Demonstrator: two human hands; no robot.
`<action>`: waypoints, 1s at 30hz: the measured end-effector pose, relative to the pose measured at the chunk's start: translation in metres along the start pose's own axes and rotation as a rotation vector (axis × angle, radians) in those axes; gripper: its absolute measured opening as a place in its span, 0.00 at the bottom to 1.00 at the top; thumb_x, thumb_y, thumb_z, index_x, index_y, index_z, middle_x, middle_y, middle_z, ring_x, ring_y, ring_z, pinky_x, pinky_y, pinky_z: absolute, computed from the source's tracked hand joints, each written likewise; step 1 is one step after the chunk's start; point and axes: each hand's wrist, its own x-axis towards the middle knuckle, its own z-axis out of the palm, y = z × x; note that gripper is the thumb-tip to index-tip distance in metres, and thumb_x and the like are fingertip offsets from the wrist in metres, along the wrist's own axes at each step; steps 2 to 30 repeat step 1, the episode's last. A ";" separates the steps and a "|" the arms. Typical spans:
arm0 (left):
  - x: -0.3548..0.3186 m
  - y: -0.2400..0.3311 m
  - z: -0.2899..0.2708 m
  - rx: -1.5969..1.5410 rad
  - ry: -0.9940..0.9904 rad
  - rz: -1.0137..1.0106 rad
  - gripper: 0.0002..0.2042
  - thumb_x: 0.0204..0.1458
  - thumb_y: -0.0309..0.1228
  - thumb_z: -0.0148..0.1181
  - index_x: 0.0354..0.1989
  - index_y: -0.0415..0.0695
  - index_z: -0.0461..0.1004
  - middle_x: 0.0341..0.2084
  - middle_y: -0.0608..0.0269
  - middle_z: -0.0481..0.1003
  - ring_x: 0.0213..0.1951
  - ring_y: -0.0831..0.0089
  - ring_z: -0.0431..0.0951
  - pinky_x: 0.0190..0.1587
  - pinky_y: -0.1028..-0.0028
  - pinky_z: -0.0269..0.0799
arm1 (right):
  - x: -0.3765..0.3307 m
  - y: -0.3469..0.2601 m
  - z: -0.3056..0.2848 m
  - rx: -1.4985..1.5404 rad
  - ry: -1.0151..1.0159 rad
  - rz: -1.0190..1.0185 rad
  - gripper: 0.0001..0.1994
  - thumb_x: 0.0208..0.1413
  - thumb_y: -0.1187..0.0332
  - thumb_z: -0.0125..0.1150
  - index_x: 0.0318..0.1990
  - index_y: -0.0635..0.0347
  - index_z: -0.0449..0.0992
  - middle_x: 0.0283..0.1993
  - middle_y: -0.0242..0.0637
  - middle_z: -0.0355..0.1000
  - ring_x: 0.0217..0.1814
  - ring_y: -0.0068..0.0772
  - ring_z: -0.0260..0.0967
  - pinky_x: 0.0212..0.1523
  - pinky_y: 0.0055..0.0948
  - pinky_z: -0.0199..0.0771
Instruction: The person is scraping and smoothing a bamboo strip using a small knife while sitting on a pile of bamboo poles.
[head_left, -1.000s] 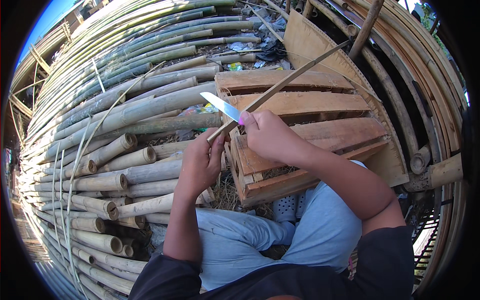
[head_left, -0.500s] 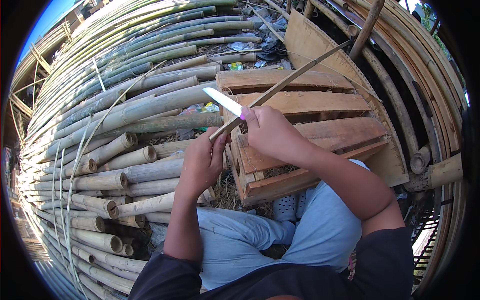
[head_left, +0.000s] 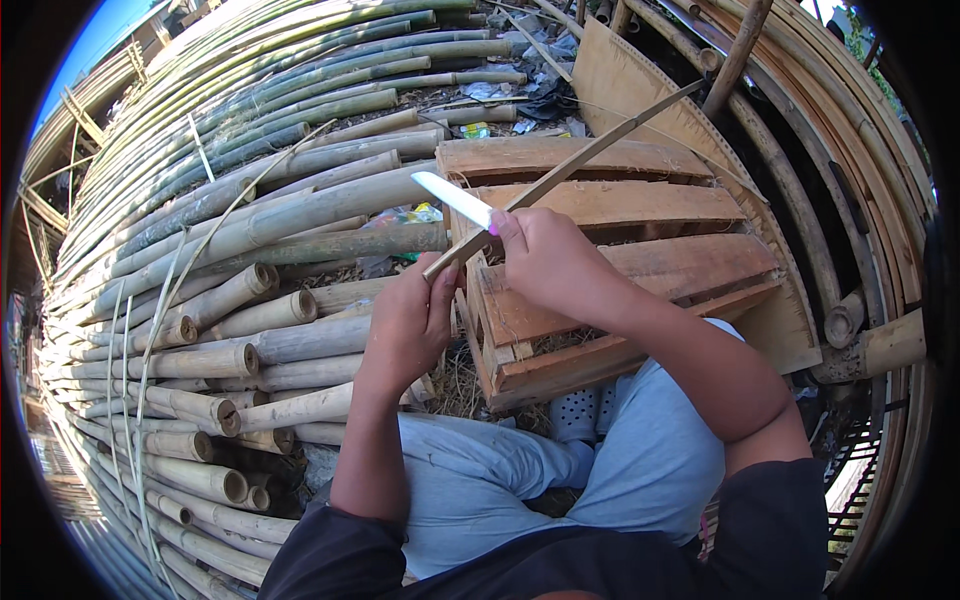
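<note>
My left hand [head_left: 412, 318] is closed around the near end of a long, narrow bamboo strip [head_left: 600, 143], which slants up to the far right. In my right hand [head_left: 548, 255] is a knife [head_left: 452, 200] with a pale, bright blade and a pink spot by the handle. The blade points up and left, and its base crosses the strip just beyond my left hand. Most of the knife's handle is hidden in my fingers. Under the strip and my right hand stands a slatted wooden crate [head_left: 610, 205].
Stacked bamboo poles [head_left: 230, 245] fill the left side, with thin split strips [head_left: 150, 340] lying across them. A tan board [head_left: 640, 80] leans behind the crate. More poles and long slats [head_left: 830, 120] run along the right. Plastic litter [head_left: 480, 130] lies beyond the crate.
Almost nothing differs. The whole scene sits slightly farther right in the picture, and both hands keep their hold on the strip and the knife.
</note>
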 end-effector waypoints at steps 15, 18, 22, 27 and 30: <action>0.001 0.005 0.000 0.000 -0.007 -0.015 0.09 0.66 0.31 0.49 0.37 0.40 0.73 0.29 0.45 0.74 0.33 0.43 0.75 0.36 0.54 0.69 | -0.001 0.001 0.000 0.003 0.000 0.002 0.25 0.71 0.56 0.41 0.36 0.70 0.79 0.26 0.56 0.75 0.32 0.59 0.76 0.37 0.50 0.74; 0.001 0.005 0.000 0.000 -0.007 -0.015 0.09 0.66 0.31 0.49 0.37 0.40 0.73 0.29 0.45 0.74 0.33 0.43 0.75 0.36 0.54 0.69 | -0.001 0.001 0.000 0.003 0.000 0.002 0.25 0.71 0.56 0.41 0.36 0.70 0.79 0.26 0.56 0.75 0.32 0.59 0.76 0.37 0.50 0.74; 0.001 0.005 0.000 0.000 -0.007 -0.015 0.09 0.66 0.31 0.49 0.37 0.40 0.73 0.29 0.45 0.74 0.33 0.43 0.75 0.36 0.54 0.69 | -0.001 0.001 0.000 0.003 0.000 0.002 0.25 0.71 0.56 0.41 0.36 0.70 0.79 0.26 0.56 0.75 0.32 0.59 0.76 0.37 0.50 0.74; 0.001 0.005 0.000 0.000 -0.007 -0.015 0.09 0.66 0.31 0.49 0.37 0.40 0.73 0.29 0.45 0.74 0.33 0.43 0.75 0.36 0.54 0.69 | -0.001 0.001 0.000 0.003 0.000 0.002 0.25 0.71 0.56 0.41 0.36 0.70 0.79 0.26 0.56 0.75 0.32 0.59 0.76 0.37 0.50 0.74; 0.001 0.005 0.000 0.000 -0.007 -0.015 0.09 0.66 0.31 0.49 0.37 0.40 0.73 0.29 0.45 0.74 0.33 0.43 0.75 0.36 0.54 0.69 | -0.001 0.001 0.000 0.003 0.000 0.002 0.25 0.71 0.56 0.41 0.36 0.70 0.79 0.26 0.56 0.75 0.32 0.59 0.76 0.37 0.50 0.74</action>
